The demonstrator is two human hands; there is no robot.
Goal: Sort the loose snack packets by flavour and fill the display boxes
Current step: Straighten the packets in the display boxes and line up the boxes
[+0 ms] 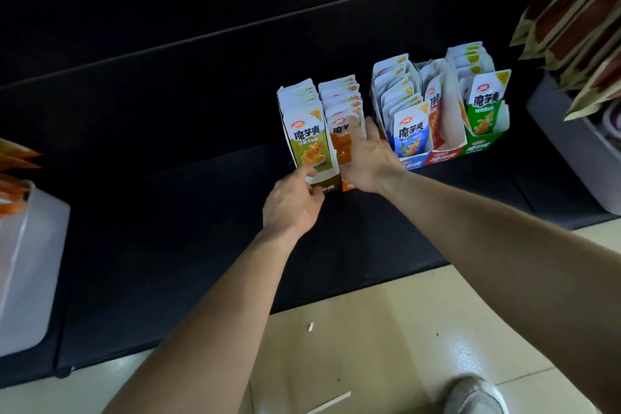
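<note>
Five display boxes of snack packets stand on a black shelf. At the left are an olive box (324,183) with olive packets (307,141) and an orange box (347,186) with orange packets (342,104). My left hand (292,202) touches the olive box's front, its index finger stretched onto the front packet. My right hand (366,158) lies with straight fingers against the front orange packet. To the right stand a blue box (411,163), a red box (443,156) and a green box (480,146), each holding packets.
A translucent white bin (30,266) with orange packets sits at the left edge. A grey bin (571,145) and hanging brown pouches (578,10) are at the right. Below the shelf lies tiled floor (369,329) with paper scraps and a shoe (477,397).
</note>
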